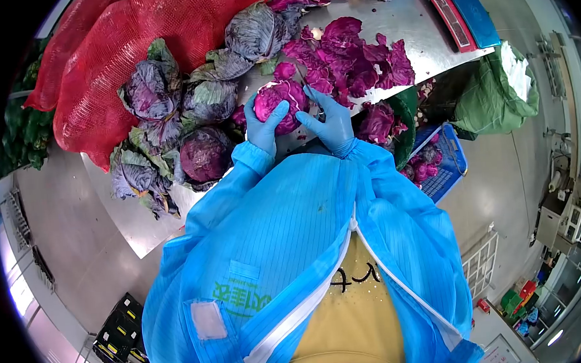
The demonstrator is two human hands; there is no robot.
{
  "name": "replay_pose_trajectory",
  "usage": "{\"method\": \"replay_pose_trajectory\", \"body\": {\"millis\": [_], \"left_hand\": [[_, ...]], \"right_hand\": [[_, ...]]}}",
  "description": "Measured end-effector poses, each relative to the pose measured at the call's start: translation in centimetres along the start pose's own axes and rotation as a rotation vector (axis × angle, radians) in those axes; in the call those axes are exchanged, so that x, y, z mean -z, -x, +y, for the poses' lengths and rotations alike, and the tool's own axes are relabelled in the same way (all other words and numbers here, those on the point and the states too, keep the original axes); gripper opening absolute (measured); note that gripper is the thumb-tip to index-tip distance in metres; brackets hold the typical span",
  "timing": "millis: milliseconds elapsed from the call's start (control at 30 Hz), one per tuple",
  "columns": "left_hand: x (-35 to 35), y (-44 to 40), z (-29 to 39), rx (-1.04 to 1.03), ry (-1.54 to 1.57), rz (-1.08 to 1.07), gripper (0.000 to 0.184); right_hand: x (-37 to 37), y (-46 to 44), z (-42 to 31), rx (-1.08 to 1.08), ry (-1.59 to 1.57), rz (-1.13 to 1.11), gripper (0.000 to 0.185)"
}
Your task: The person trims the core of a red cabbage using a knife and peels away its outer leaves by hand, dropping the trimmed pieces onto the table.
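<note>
A peeled red cabbage (pixel 279 101) sits in my gloved left hand (pixel 267 124), whose fingers and thumb are wrapped around its left side and front. At the cabbage's right side, my gloved right hand (pixel 330 118) is closed around what looks like a small knife (pixel 301 78); only a thin grey part shows past the fingers, and the handle is mostly hidden. Loose purple cabbage leaves (pixel 349 55) lie heaped just beyond my right hand. To the left of my hands, several unpeeled red cabbages (pixel 205 153) with dull outer leaves are crowded together.
Red mesh sacks (pixel 142 44) bulge along the metal table's (pixel 413 14) left. A blue and red box-like item (pixel 463 14) lies at its far right. Off the right edge are a blue crate (pixel 446 172) holding purple pieces and a green sack (pixel 495 96).
</note>
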State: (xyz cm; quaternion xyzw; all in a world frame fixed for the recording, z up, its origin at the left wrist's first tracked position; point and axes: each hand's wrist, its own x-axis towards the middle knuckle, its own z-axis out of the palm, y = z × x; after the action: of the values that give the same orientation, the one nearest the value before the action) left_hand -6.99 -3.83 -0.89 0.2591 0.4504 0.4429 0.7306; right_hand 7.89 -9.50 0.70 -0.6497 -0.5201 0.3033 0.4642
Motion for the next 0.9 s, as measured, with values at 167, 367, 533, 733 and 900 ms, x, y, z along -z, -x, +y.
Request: {"method": "replay_pose_trajectory", "body": {"millis": [167, 367, 533, 733, 900], "left_hand": [[0.8, -0.3, -1.1, -0.112, -0.179, 0.010, 0.085], [0.7, -0.1, -0.7, -0.250, -0.409, 0.037, 0.094], [1.7, 0.0, 0.8, -0.078, -0.248, -0.160, 0.083], [1.9, 0.1, 2.4, 0.169, -0.023, -0.443, 0.059], [2.5, 0.9, 1.9, 0.607, 0.430, -0.577, 0.070]], "right_hand": [[0.1, 0.6, -0.6, 0.262, 0.534, 0.016, 0.037], [0.0, 0.7, 1.6, 0.406, 0.527, 0.082, 0.020], [4.1, -2.6, -0.4, 0.465, 0.547, 0.124, 0.022], [6.2, -5.7, -2.4, 0.373, 0.795, 0.128, 0.011], [5.6, -7.1, 2.1, -0.041, 0.688, 0.137, 0.026]]}}
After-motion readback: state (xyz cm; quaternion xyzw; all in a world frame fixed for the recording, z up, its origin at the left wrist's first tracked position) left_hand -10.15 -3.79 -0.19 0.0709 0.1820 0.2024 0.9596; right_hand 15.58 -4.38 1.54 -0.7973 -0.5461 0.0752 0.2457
